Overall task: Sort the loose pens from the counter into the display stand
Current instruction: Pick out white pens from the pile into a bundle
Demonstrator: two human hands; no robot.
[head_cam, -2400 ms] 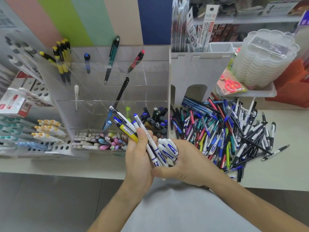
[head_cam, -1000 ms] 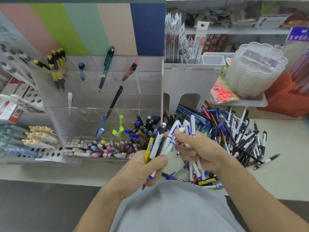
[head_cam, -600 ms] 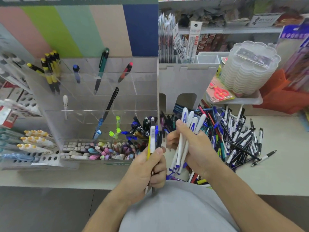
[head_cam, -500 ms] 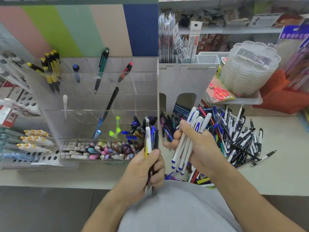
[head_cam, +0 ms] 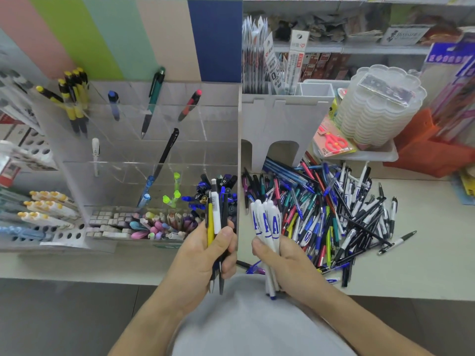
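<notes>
White pens (head_cam: 266,224) bunch tight in our right hand (head_cam: 285,260), mixed pens (head_cam: 216,214) in our left hand (head_cam: 205,255) — light, stiff, slippery — so we squeeze their middles.

White pens with blue lettering and blue tips (head_cam: 266,222) fill the right hand (head_cam: 285,263), while the left hand (head_cam: 205,255) grips a yellow pen (head_cam: 210,224), a white pen (head_cam: 215,211) and black ones. A heap of loose pens (head_cam: 331,211) in blue, black, white, red, teal and yellow covers the pale cream tabletop (head_cam: 424,263). The clear acrylic display stand (head_cam: 144,152) shows yellow-and-black pens (head_cam: 74,98), a green pen (head_cam: 153,98), a red-capped pen (head_cam: 190,105) and neon green caps (head_cam: 172,199). Behind it, the wall panels (head_cam: 123,34) run in stripes of pink, lime, mint, beige and navy. Red scissors (head_cam: 334,142) lie on a pink card beside orange packaging (head_cam: 431,147).
</notes>
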